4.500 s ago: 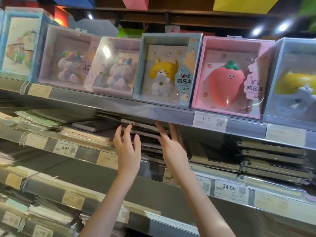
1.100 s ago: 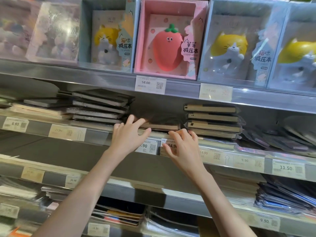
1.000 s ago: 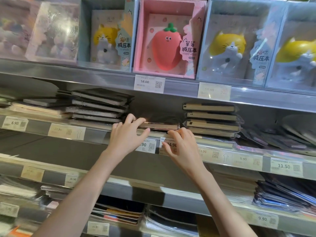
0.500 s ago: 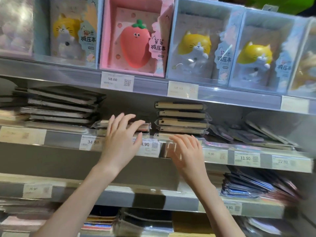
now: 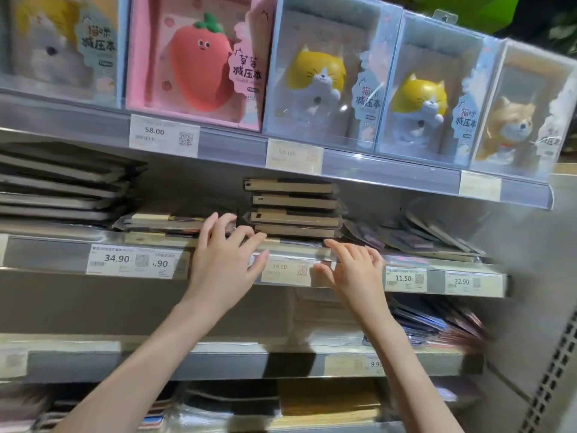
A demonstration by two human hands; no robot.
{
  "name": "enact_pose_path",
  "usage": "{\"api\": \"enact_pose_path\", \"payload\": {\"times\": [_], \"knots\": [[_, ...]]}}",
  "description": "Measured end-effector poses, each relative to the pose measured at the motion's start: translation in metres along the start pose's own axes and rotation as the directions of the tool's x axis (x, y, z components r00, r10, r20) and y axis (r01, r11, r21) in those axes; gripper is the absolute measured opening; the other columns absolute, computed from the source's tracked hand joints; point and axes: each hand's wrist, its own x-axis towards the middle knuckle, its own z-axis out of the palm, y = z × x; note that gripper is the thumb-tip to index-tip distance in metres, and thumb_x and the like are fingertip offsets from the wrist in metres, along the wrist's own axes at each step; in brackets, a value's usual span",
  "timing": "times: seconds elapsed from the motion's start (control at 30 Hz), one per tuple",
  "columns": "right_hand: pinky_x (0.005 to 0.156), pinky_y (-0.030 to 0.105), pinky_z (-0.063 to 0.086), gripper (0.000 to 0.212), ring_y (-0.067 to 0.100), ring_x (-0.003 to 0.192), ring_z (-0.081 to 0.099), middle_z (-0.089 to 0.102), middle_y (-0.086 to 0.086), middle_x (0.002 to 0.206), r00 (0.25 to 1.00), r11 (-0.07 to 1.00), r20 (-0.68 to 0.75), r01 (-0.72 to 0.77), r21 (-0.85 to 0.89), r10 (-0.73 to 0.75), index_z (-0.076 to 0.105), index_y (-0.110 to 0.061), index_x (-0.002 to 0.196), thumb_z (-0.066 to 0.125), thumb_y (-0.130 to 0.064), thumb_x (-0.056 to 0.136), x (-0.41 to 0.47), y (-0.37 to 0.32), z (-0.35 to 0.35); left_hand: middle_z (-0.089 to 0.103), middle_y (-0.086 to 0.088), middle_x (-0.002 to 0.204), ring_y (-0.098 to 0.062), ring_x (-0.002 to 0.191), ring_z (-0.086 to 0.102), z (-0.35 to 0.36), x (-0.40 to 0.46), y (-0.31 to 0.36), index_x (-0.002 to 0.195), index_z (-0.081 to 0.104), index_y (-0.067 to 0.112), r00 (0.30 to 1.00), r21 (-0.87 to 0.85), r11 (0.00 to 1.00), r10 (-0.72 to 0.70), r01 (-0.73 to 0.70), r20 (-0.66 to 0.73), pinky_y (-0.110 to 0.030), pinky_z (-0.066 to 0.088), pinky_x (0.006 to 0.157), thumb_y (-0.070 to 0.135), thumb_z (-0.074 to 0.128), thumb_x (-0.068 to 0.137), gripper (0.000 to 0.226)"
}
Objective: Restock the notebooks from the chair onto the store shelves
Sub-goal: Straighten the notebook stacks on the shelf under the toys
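Note:
Both hands are raised at the front lip of the middle shelf (image 5: 46, 251). My left hand (image 5: 223, 260) has its fingers spread, with the fingertips touching a low pile of wrapped notebooks (image 5: 165, 221). My right hand (image 5: 352, 270) hangs open just in front of the price strip, holding nothing. Just right of the low pile a taller stack of brown-edged notebooks (image 5: 293, 207) stands on the same shelf. A stack of dark notebooks (image 5: 62, 189) fills the shelf's left part. The chair is out of view.
Boxed squishy-toy notebooks, a pink strawberry box (image 5: 199, 57) and cat boxes (image 5: 324, 79), line the top shelf. Thin loose notebooks (image 5: 421, 235) lie at the middle shelf's right end. Lower shelves hold more stationery (image 5: 431, 323). The shelf unit's perforated upright (image 5: 552, 370) stands at right.
The view has shifted right along the shelf. Both hands stay at the shelf lip; the left fingertips now touch the low pile, and the right hand has come off the shelf edge slightly.

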Motion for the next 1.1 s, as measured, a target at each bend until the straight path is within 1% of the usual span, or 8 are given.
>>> {"api": "enact_pose_path", "payload": {"times": [0.1, 0.3, 0.4, 0.5, 0.63, 0.8, 0.93, 1.1], "knots": [[0.100, 0.039, 0.028, 0.061, 0.017, 0.102, 0.059, 0.066, -0.004, 0.106, 1.000, 1.000, 0.017, 0.011, 0.016, -0.011, 0.060, -0.023, 0.118, 0.034, -0.064, 0.082, 0.005, -0.002, 0.001, 0.069, -0.003, 0.104, -0.030, 0.116, 0.050, 0.002, 0.001, 0.000, 0.115, 0.064, 0.021, 0.999, 0.036, 0.999, -0.016, 0.015, 0.042, -0.046, 0.020, 0.110, 0.044, 0.027, 0.091, 0.050], [0.099, 0.034, 0.021, 0.066, 0.015, 0.107, 0.054, 0.063, -0.007, 0.110, 0.999, 0.999, 0.045, 0.008, 0.053, -0.010, 0.057, -0.027, 0.122, 0.027, -0.068, 0.080, 0.009, 0.000, 0.003, 0.072, -0.003, 0.089, -0.031, 0.111, 0.053, 0.006, 0.004, -0.002, 0.109, 0.065, 0.023, 0.999, 0.072, 0.997, -0.007, 0.004, 0.049, -0.050, 0.019, 0.108, 0.051, 0.028, 0.090, 0.051], [0.096, 0.032, 0.019, 0.063, 0.016, 0.105, 0.054, 0.064, -0.006, 0.105, 1.000, 0.997, 0.018, -0.002, 0.071, 0.001, 0.059, -0.026, 0.118, 0.030, -0.066, 0.080, 0.008, -0.001, 0.005, 0.071, -0.006, 0.086, -0.033, 0.109, 0.054, 0.007, 0.003, 0.002, 0.107, 0.066, 0.021, 0.999, 0.075, 0.997, -0.003, 0.001, 0.037, -0.052, 0.018, 0.108, 0.053, 0.029, 0.087, 0.053], [0.096, 0.031, 0.017, 0.059, 0.015, 0.102, 0.055, 0.063, -0.008, 0.100, 1.000, 0.993, -0.006, -0.013, 0.117, 0.014, 0.061, -0.025, 0.113, 0.033, -0.065, 0.080, 0.007, -0.001, 0.007, 0.069, -0.003, 0.085, -0.031, 0.110, 0.053, 0.011, 0.004, 0.001, 0.099, 0.066, 0.022, 0.999, 0.045, 0.999, -0.014, 0.012, 0.032, -0.051, 0.015, 0.109, 0.058, 0.032, 0.084, 0.052], [0.093, 0.028, 0.016, 0.057, 0.016, 0.101, 0.055, 0.063, -0.008, 0.098, 1.000, 0.988, -0.027, -0.010, 0.155, 0.015, 0.062, -0.024, 0.108, 0.036, -0.065, 0.079, 0.008, 0.001, 0.010, 0.069, -0.004, 0.088, -0.031, 0.108, 0.052, 0.016, 0.004, -0.003, 0.095, 0.068, 0.020, 1.000, -0.006, 1.000, -0.015, 0.015, -0.022, -0.049, 0.014, 0.107, 0.060, 0.047, 0.082, 0.047], [0.086, 0.025, 0.016, 0.063, 0.016, 0.094, 0.056, 0.062, -0.008, 0.092, 0.998, 0.979, -0.062, 0.013, 0.203, 0.000, 0.064, -0.022, 0.101, 0.033, -0.072, 0.078, 0.010, 0.002, 0.013, 0.067, 0.000, 0.082, -0.023, 0.107, 0.043, 0.020, 0.004, -0.008, 0.091, 0.069, 0.021, 0.995, -0.041, 0.999, -0.005, 0.000, -0.103, -0.047, 0.020, 0.103, 0.064, 0.040, 0.080, 0.053], [0.083, 0.025, 0.017, 0.046, 0.016, 0.088, 0.054, 0.057, -0.011, 0.086, 0.994, 0.970, -0.108, 0.011, 0.243, 0.016, 0.063, -0.021, 0.096, 0.044, -0.060, 0.079, 0.009, 0.003, 0.015, 0.063, 0.003, 0.073, -0.020, 0.105, 0.042, 0.022, 0.003, -0.009, 0.088, 0.070, 0.023, 0.984, -0.113, 0.993, -0.010, -0.010, -0.180, -0.043, 0.020, 0.101, 0.063, 0.044, 0.076, 0.049], [0.087, 0.028, 0.021, 0.045, 0.015, 0.088, 0.051, 0.054, -0.009, 0.085, 0.989, 0.964, -0.141, -0.003, 0.265, 0.042, 0.060, -0.019, 0.092, 0.047, -0.060, 0.080, 0.007, 0.003, 0.018, 0.061, 0.002, 0.072, -0.020, 0.105, 0.043, 0.023, 0.001, -0.006, 0.088, 0.069, 0.023, 0.973, -0.197, 0.980, -0.053, 0.008, -0.223, -0.041, 0.020, 0.104, 0.061, 0.050, 0.075, 0.045]]}}
